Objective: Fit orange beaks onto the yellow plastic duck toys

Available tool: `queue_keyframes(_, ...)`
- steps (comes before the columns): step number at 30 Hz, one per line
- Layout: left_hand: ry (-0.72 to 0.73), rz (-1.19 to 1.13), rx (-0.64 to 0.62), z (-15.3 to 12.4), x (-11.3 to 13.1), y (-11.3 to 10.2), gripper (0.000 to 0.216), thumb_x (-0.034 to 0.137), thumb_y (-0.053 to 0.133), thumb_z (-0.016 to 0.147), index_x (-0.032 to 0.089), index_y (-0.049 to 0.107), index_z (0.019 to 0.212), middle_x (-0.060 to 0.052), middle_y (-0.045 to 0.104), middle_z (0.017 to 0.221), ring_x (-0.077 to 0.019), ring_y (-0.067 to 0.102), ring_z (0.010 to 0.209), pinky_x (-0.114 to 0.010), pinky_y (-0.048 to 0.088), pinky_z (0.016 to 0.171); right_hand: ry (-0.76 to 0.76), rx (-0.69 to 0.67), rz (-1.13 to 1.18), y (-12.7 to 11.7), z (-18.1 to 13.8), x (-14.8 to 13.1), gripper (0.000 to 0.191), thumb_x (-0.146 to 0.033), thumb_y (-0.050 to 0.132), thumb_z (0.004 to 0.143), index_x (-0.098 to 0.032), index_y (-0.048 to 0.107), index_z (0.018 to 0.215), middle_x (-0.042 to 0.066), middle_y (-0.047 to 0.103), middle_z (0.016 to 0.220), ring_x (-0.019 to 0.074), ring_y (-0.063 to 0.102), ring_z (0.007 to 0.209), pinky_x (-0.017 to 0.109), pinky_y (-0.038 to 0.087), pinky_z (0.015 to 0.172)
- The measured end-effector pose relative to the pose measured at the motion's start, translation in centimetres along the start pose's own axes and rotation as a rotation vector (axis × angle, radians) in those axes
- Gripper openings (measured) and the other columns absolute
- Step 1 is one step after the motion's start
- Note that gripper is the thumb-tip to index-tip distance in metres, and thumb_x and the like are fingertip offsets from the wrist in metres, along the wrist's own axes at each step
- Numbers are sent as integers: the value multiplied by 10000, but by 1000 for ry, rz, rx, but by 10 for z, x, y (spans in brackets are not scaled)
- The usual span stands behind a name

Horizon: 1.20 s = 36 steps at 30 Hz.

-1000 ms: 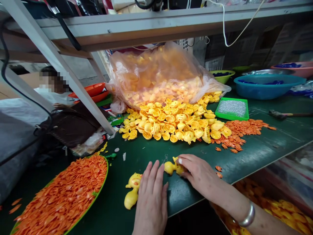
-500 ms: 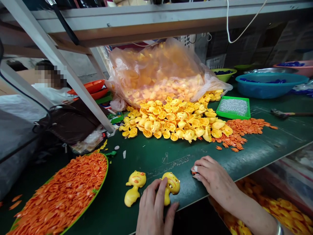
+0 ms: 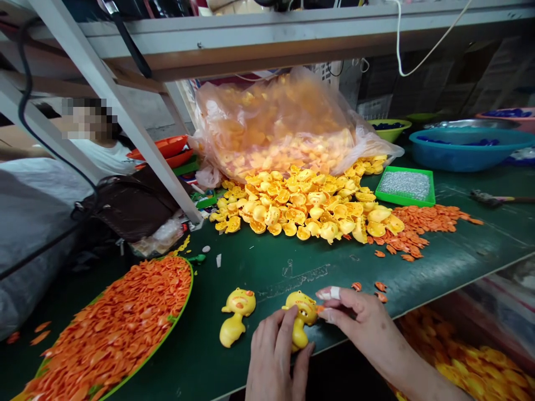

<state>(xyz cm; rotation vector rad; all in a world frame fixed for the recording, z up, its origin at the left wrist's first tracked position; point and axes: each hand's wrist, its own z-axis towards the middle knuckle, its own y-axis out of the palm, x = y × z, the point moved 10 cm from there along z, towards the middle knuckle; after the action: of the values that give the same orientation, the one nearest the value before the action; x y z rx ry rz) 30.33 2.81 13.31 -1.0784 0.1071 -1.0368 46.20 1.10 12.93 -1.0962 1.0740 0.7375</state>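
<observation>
My left hand grips a yellow plastic duck at the near edge of the green table. My right hand pinches a small orange piece against the duck's face; a white plaster wraps one fingertip. A second yellow duck lies flat just left of my left hand. A few loose orange pieces sit beside my right hand.
A green-rimmed tray heaped with orange pieces is at the near left. A heap of yellow duck shells spills from a clear bag. More orange pieces, a green tray of silvery bits, a blue basin and a seated person are behind.
My right hand drew away from the duck to the loose orange pieces, then returned with one to the duck's face. My left hand took hold of the duck and turned it upright.
</observation>
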Motion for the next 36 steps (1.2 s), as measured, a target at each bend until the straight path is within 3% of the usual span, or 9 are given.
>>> queue_keyframes(2,-4,2,-2,0,0,1,415,324,478,884,226,454,1287,-106,568,1118,-231,558,992,-378,498,825,-32,36,-57,1,-2,-2,79,-222,603,796,-228,678,818,4,703,794,164,648,739,246,509,690)
queue_keyframes(7,4,7,-31,1,0,-2,427,323,498,874,222,458,1287,-100,581,1105,-226,567,981,-376,503,821,-388,31,-327,17,-12,-39,197,-139,488,873,-201,658,795,33,668,776,169,584,730,276,469,667)
queue_keyframes(11,17,-8,-77,3,4,-1,462,290,530,861,230,429,1307,-92,579,1121,-218,565,981,-371,502,823,-503,43,-490,28,-15,-55,245,-92,442,886,-177,626,749,43,623,734,171,545,712,281,437,648)
queue_keyframes(15,-7,-46,-55,1,4,-2,446,298,499,878,230,417,1311,-102,565,1132,-229,557,984,-400,493,817,-558,36,-681,40,-16,-65,230,-22,469,821,-168,603,706,38,584,700,179,512,678,294,397,599)
queue_keyframes(22,93,-14,-127,3,12,-4,469,263,535,865,180,389,1304,-113,583,1128,-208,580,968,-358,511,791,-654,-47,-903,58,-14,-78,235,29,609,590,-194,593,663,22,584,667,194,493,636,318,381,588)
queue_keyframes(29,63,-38,-157,5,13,-4,501,235,564,848,162,358,1299,-102,583,1150,-204,564,1020,-360,489,851,-596,-146,-940,50,-6,-77,214,16,579,676,-196,550,665,-7,583,630,166,517,587,295,339,553)
queue_keyframes(36,34,-42,-180,6,11,-2,491,247,562,851,169,359,1291,-101,589,1143,-211,568,1010,-364,488,838,-636,-297,-1145,63,0,-79,216,16,580,622,-187,590,694,18,604,642,194,548,593,314,374,563)
